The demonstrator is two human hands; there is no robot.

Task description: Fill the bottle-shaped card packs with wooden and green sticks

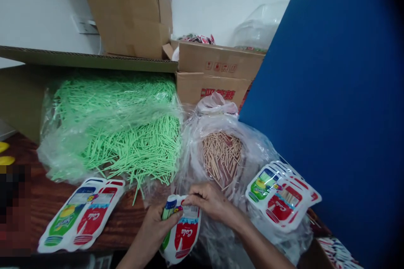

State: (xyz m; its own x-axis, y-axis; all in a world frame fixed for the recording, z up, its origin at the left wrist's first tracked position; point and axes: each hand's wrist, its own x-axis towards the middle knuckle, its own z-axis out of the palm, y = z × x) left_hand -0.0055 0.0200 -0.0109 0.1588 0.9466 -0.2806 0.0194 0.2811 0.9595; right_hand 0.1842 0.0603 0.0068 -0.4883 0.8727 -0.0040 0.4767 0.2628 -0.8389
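Note:
My left hand (159, 220) grips a bottle-shaped printed packet (183, 233) with a red "Cola" half and a green half, near the table's front edge. My right hand (210, 201) pinches the top of the same packet, fingers closed at its opening. Just behind my hands lies a clear bag of thin brown sticks (222, 155). A big clear bag of green sticks (123, 134) spreads out to the left of it.
A stack of the same packets (282, 195) lies at the right on plastic, another packet pair (82, 214) lies at the left on the wooden table (126, 220). Cardboard boxes (217, 71) stand behind. A blue panel (331, 105) fills the right side.

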